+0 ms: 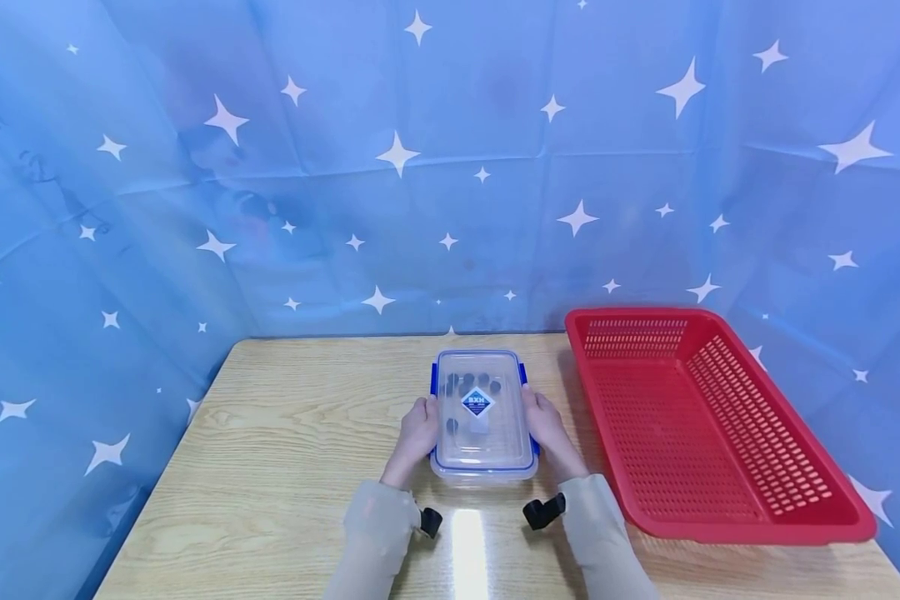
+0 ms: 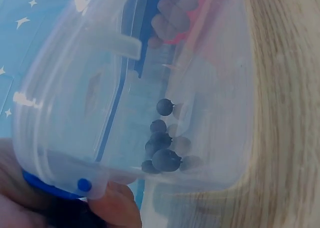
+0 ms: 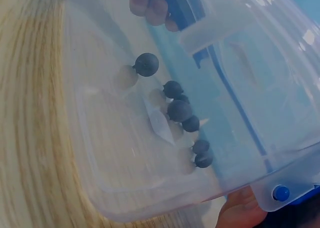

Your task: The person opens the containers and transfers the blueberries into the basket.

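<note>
The left hand point(image 1: 418, 427) was curled round the left side of a clear box point(image 1: 487, 440) with dark balls point(image 1: 467, 383) inside, held between the hands above the tabletop point(image 1: 285, 433), while the right hand point(image 1: 547, 421) gripped its right side, near a red basket point(image 1: 727, 532).

Head view: illumination is bright and even; the light source is out of frame. A narrow strip of white glare lies on the worktop point(image 1: 285, 433), below the container point(image 1: 498, 442). A soft shadow borders the left side of the basket point(image 1: 675, 442). Fine detail is slightly soft. Wrist views: contrast is low and hazy through the translucent container. White highlights mark its curved edges. The dark round pieces point(image 3: 179, 110) show pale doubles, apparently reflections in the plastic. Worktop grain is blurred
</note>
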A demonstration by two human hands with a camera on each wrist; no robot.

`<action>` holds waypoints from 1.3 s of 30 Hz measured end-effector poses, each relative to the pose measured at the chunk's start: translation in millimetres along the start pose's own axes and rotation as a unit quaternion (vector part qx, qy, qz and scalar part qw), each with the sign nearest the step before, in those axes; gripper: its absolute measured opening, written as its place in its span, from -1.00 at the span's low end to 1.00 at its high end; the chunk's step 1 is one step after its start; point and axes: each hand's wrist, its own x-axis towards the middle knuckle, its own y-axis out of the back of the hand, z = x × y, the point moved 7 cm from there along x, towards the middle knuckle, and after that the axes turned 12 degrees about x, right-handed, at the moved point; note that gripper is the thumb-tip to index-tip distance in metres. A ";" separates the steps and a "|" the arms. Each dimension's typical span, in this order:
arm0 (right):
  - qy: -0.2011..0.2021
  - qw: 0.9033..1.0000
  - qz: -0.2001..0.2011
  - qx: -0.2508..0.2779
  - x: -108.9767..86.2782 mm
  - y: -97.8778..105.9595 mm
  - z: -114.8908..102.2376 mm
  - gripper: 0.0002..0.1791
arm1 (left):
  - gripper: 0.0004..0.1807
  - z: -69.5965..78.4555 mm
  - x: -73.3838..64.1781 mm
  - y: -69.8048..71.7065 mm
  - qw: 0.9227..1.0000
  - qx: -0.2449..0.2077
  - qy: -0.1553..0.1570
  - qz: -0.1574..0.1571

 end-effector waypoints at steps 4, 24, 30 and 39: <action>0.015 1.000 0.018 -0.010 0.5 1.6 -1.9 -0.37 | -0.53 4.4 -2.1 2.8 1.000 0.007 0.027 -0.010; 0.015 1.000 0.017 -0.015 -1.3 0.7 -3.3 -0.37 | -0.59 -8.1 3.9 4.7 0.998 0.035 0.053 0.005; 0.043 0.998 0.012 -0.041 0.3 0.4 -10.0 -0.41 | -0.60 -19.8 4.6 -1.1 0.994 -0.035 0.104 -0.018; 0.065 0.993 0.012 -0.098 -0.4 3.3 -20.0 -0.47 | -0.64 -21.4 3.2 -3.2 0.991 -0.066 0.116 -0.025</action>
